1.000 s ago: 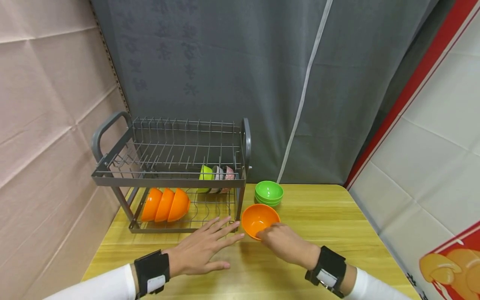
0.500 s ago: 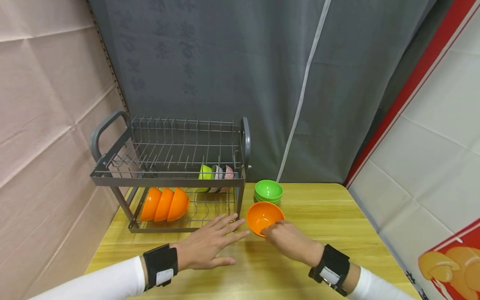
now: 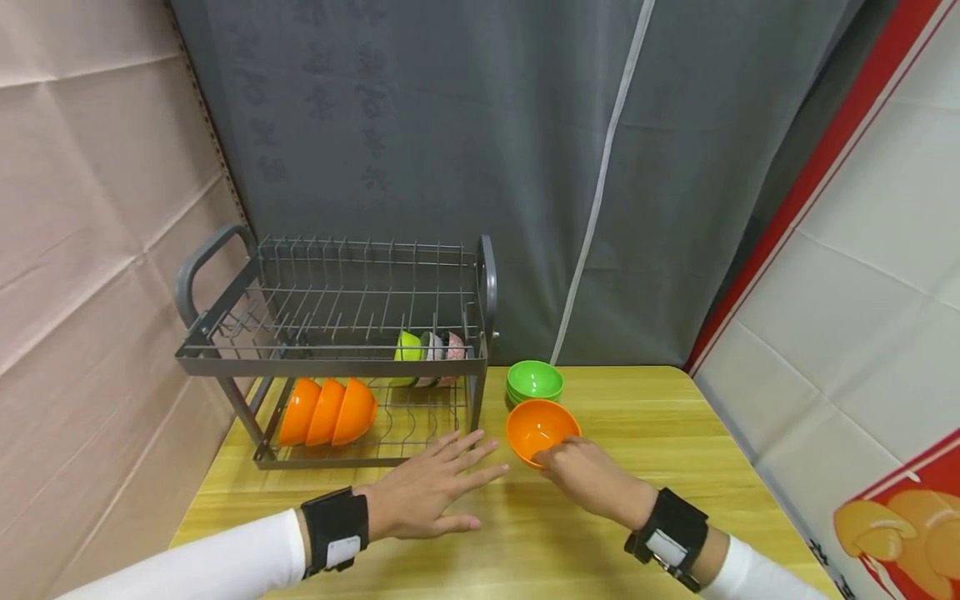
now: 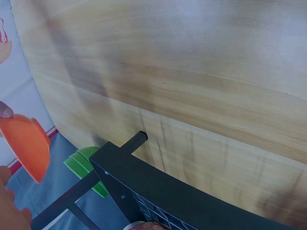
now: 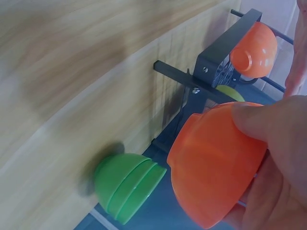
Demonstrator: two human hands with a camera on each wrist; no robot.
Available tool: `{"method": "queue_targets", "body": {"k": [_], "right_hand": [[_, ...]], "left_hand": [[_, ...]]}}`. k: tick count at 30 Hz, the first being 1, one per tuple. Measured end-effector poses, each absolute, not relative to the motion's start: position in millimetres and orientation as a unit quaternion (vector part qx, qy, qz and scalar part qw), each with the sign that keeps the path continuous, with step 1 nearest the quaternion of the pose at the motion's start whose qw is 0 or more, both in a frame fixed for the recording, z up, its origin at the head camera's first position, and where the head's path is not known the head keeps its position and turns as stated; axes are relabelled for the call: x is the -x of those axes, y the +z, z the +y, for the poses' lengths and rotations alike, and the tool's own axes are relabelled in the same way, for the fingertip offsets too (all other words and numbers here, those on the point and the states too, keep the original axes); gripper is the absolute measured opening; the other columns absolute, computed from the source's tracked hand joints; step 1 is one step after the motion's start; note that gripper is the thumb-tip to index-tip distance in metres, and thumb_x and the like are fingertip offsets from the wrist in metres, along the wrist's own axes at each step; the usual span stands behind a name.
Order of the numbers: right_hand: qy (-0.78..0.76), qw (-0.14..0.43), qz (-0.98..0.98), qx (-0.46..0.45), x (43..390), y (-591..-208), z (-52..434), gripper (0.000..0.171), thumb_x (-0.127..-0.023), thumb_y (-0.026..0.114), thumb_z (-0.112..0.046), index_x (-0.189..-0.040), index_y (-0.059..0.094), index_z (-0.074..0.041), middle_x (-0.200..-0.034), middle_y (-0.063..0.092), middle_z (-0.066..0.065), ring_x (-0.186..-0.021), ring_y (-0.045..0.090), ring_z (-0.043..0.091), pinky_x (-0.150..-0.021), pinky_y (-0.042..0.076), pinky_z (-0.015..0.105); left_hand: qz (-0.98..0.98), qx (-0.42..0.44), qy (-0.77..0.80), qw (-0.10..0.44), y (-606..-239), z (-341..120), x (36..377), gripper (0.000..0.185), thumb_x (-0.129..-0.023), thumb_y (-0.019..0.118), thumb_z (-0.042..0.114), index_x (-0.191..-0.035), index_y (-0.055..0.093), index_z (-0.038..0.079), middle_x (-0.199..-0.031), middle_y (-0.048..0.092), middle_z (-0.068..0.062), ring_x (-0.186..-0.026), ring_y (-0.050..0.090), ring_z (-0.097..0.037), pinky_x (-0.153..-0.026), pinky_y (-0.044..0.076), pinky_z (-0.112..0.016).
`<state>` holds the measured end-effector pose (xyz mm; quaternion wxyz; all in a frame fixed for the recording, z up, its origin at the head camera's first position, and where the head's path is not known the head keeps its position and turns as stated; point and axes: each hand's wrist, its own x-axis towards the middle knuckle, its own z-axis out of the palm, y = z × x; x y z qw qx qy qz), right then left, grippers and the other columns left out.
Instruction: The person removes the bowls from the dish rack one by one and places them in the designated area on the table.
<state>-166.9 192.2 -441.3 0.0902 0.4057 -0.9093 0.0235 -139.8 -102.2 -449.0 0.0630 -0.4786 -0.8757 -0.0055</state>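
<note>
Compared with a second earlier, the right hand [image 3: 592,479] is carrying the orange bowl [image 3: 542,429] further from the body and a little to the right, closer to the stack of green bowls [image 3: 535,384] just beyond it, while the left hand [image 3: 423,492] is staying spread flat over the wooden table [image 3: 675,433]. That hand is pinching the bowl's near rim, thumb on the outside wall in the right wrist view [image 5: 216,163], so the bowl is hanging tilted and clear of the table, likely to keep it free to turn. Just past the left fingertips, the dish rack [image 3: 333,358] is holding three orange bowls on edge [image 3: 327,411] in its lower tier. Its far right corner is holding a lime and some pale dishes [image 3: 427,347], too small to identify. Neither wrist view is showing the left hand's fingers
</note>
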Motion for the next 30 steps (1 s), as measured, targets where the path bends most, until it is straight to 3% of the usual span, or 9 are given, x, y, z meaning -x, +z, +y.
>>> {"method": "queue_targets", "body": {"k": [12,26,30], "right_hand": [[0.043,0.074,-0.921,-0.379,171,-444,203,0.005,-0.089,0.076,-0.015,-0.088,0.071,-0.016,-0.075,0.071,-0.004,-0.065,0.062,0.014,-0.057,0.052,0.030],[0.049,0.064,-0.933,-0.351,182,-446,218,0.005,-0.088,0.078,-0.015,-0.086,0.073,-0.015,-0.072,0.069,-0.005,-0.061,0.057,0.008,-0.056,0.051,0.029],[0.051,0.062,-0.935,-0.347,186,-449,224,0.005,-0.088,0.077,-0.015,-0.086,0.073,-0.014,-0.070,0.066,-0.007,-0.059,0.052,0.005,-0.056,0.048,0.027]], "left_hand": [[-0.869,0.489,0.005,0.075,-449,-92,142,0.071,-0.102,0.024,0.068,-0.163,0.018,0.031,-0.171,0.016,-0.005,-0.158,0.019,-0.030,-0.127,0.027,-0.052],[-0.858,0.507,0.006,0.078,-448,-76,145,0.072,-0.103,0.035,0.064,-0.163,0.018,0.030,-0.171,0.014,-0.006,-0.159,0.016,-0.029,-0.127,0.026,-0.050],[-0.857,0.510,-0.001,0.072,-448,-74,146,0.071,-0.103,0.031,0.065,-0.163,0.018,0.030,-0.172,0.012,-0.006,-0.159,0.014,-0.029,-0.127,0.026,-0.052]]}}
